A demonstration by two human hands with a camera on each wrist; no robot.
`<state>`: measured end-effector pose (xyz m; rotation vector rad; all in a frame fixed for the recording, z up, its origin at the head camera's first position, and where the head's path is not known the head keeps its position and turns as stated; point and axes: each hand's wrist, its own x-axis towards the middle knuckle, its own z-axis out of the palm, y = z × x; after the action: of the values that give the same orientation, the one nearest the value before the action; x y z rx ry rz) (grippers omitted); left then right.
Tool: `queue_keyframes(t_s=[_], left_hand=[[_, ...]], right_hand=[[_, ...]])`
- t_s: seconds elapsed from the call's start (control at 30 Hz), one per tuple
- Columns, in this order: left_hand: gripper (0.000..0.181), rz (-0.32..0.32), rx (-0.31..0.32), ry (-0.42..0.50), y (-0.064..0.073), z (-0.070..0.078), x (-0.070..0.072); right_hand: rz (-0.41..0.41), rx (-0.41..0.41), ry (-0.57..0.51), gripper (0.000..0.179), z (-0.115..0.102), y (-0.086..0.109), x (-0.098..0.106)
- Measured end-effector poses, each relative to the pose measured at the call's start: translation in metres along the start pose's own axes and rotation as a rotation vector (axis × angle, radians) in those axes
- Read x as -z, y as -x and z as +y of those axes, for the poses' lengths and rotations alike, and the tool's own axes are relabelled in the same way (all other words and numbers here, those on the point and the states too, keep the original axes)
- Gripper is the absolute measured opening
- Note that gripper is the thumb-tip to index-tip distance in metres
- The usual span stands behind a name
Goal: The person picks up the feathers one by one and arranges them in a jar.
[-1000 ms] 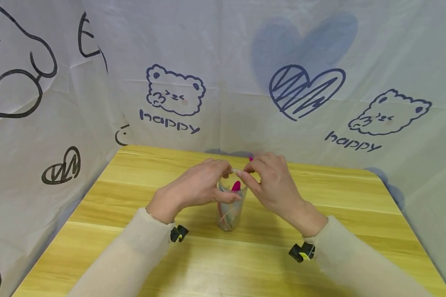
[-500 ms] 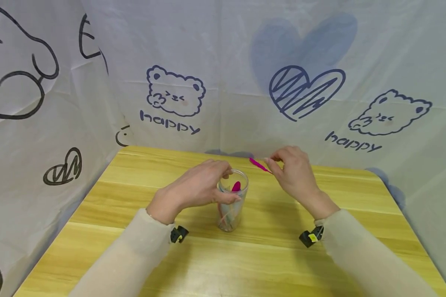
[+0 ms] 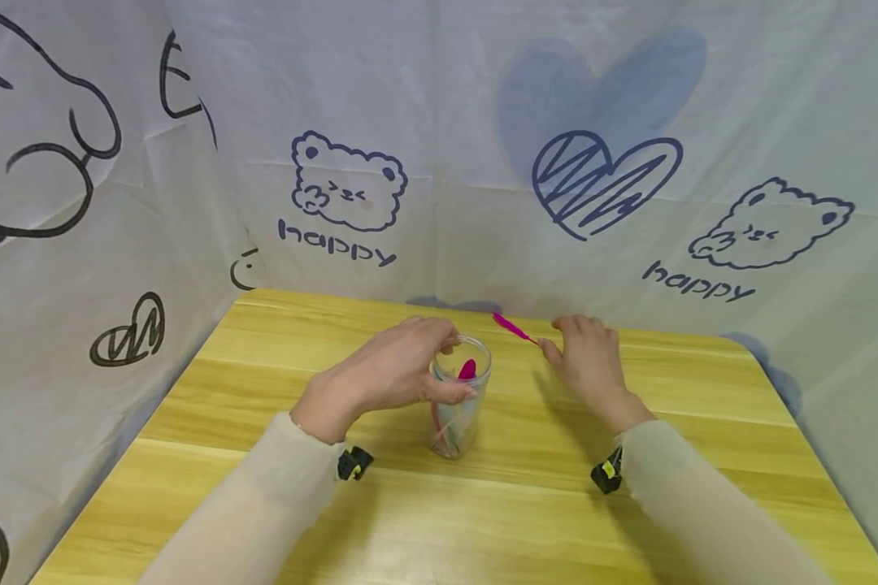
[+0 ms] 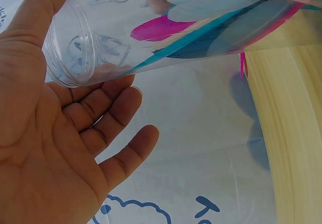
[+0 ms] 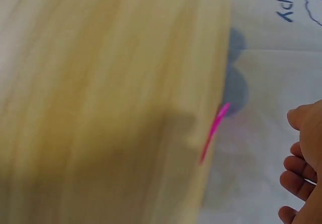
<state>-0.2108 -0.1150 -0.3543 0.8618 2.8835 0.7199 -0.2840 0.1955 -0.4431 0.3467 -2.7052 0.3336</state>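
A clear plastic jar (image 3: 462, 422) stands upright on the table, holding several coloured feathers: magenta (image 4: 161, 28), teal, dark blue and pale ones. My left hand (image 3: 391, 366) holds the jar near its rim, thumb on the near side and fingers on the far side; in the left wrist view the little finger stands off it. A single magenta feather (image 3: 510, 327) lies near the table's back edge. My right hand (image 3: 591, 370) is just right of its stem, fingers loosely bent, holding nothing that I can see. In the right wrist view the hand appears apart from the feather (image 5: 215, 133).
The wood-patterned table (image 3: 424, 520) meets a pale cloth (image 3: 475, 252) with printed bears and hearts along its back edge. Another cloth side (image 3: 58, 309) rises at the left. Black wrist cameras (image 3: 606, 473) sit at both cuffs.
My right hand has moved from the jar's rim to the right, then slightly lower beside the loose feather. That feather lies in about the same place. The left hand stays on the jar.
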Motion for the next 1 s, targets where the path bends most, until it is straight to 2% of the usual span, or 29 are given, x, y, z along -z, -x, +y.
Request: queue_keyframes(t_s=[0.2,0.4,0.63,1.0], left_hand=[[0.064,0.003,0.001,0.000,-0.001,0.000,-0.001],[0.063,0.004,0.004,-0.006,-0.001,0.000,-0.001],[0.063,0.009,-0.003,-0.007,-0.001,-0.001,-0.002],[0.064,0.004,-0.008,-0.012,-0.001,-0.002,-0.002]], right_hand=[[0.007,0.032,0.037,0.048,0.003,0.002,-0.021],[-0.046,0.016,0.052,0.055,0.005,0.003,-0.036],[-0.158,-0.010,0.070,0.070,0.005,0.001,-0.050],[-0.362,-0.061,0.023,0.092,0.002,-0.005,-0.068]])
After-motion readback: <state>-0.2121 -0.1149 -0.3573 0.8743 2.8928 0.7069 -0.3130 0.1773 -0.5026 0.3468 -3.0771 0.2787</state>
